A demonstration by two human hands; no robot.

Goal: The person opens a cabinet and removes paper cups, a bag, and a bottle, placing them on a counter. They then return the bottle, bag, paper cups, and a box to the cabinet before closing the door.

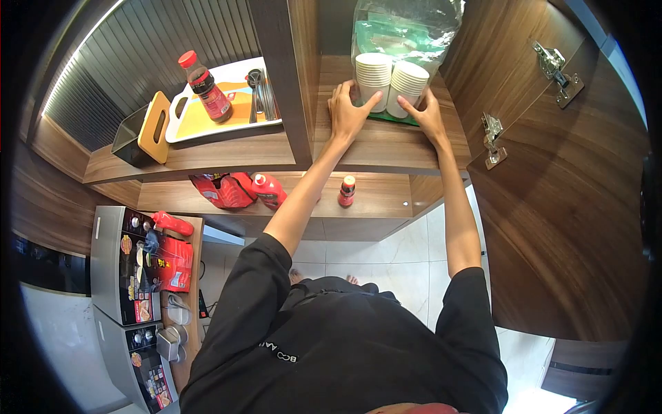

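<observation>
black sleeves nearest; both bare arms reach to the cupboard shelf (pixel 386 148). left hand (pixel 348 110) rests on the shelf, fingers apart, forefinger against the left stack of paper cups (pixel 373 76). right hand (pixel 429 114) lies against the right stack of paper cups (pixel 407 83); cannot tell whether its fingers clasp it. both stacks stand touching each other, inside a clear plastic bag (pixel 407 27) at the shelf's back. small red-capped bottle (pixel 346 191) stands on the shelf below.
</observation>
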